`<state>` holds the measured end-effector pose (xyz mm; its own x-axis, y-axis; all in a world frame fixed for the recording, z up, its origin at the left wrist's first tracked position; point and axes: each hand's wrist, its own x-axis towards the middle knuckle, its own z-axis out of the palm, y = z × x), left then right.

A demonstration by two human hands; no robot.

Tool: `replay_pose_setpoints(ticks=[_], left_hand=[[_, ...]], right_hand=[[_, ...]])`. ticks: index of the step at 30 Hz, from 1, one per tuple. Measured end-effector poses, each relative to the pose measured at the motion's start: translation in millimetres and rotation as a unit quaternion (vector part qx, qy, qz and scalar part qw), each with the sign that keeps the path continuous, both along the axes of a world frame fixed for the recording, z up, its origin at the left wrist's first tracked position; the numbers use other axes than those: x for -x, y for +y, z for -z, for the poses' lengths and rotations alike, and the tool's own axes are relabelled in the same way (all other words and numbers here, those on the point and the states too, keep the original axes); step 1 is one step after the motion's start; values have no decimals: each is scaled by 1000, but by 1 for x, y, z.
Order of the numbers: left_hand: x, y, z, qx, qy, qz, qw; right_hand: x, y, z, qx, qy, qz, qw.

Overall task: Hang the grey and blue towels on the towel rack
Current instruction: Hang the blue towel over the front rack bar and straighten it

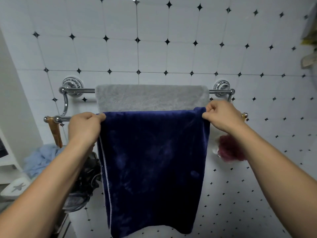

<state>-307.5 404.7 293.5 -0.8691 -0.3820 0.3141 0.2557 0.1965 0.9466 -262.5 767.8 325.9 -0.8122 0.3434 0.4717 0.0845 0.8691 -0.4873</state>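
Observation:
A chrome two-bar towel rack [77, 90] is fixed to the tiled wall. The grey towel [151, 97] is draped over its upper back bar. The dark blue towel [154, 165] hangs down over the lower front bar, in front of the grey one. My left hand [84, 127] pinches the blue towel's top left corner at the bar. My right hand [223, 115] pinches its top right corner. The front bar is mostly hidden by the towel and my hands.
A wooden-handled brush [54, 133] hangs off the rack's left end above a light blue bath puff [41, 158] and a black puff [89, 170]. A dark red puff [229, 149] hangs at the right. A white shelf [10, 162] stands at the left edge.

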Motion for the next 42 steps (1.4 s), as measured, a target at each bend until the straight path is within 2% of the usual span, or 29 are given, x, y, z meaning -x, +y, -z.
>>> replay_pose_setpoints(ticks=[2, 5, 10, 14, 18, 20, 22, 26, 29, 31, 34, 37, 40, 42], left_hand=[[2, -12, -2, -23, -5, -5, 1000], [4, -22, -1, -73, -10, 11, 997], [-3, -16, 10, -79, -21, 58, 995], [-9, -19, 7, -65, -34, 96, 993], [-12, -9, -6, -70, -59, 124, 988], [-13, -3, -12, -85, -70, 125, 986], [-13, -3, -14, -99, -68, 118, 986], [-19, -14, -2, -80, -69, 134, 985], [-22, -13, 12, -77, -88, 145, 983], [-23, -8, 12, -74, -90, 152, 981], [-19, 0, 3, -19, -78, 138, 987], [-11, 4, -7, 104, -56, 42, 992], [-9, 7, -16, 298, -43, -84, 950], [-6, 9, -22, 346, -32, -102, 932]], right_hand=[[-5, 17, -1, 28, 15, 10, 999], [-11, 37, 1, 146, 61, -36, 987], [-12, 33, 20, 293, 59, -36, 954], [-10, 40, 21, 209, 80, -49, 973], [-2, 37, 19, 87, 18, -64, 994], [1, 37, 14, 84, 9, -55, 995], [0, 38, 9, 121, 3, -53, 991], [-16, 38, 13, 281, 40, -78, 956], [-25, 31, 22, 407, 55, -139, 901], [-23, 31, 24, 459, 41, -168, 872], [-17, 32, 22, 448, 29, -168, 878], [-10, 27, 18, 441, 27, -181, 879], [-5, 24, 8, 421, 3, -184, 888], [-3, 24, 0, 380, -20, -173, 908]])
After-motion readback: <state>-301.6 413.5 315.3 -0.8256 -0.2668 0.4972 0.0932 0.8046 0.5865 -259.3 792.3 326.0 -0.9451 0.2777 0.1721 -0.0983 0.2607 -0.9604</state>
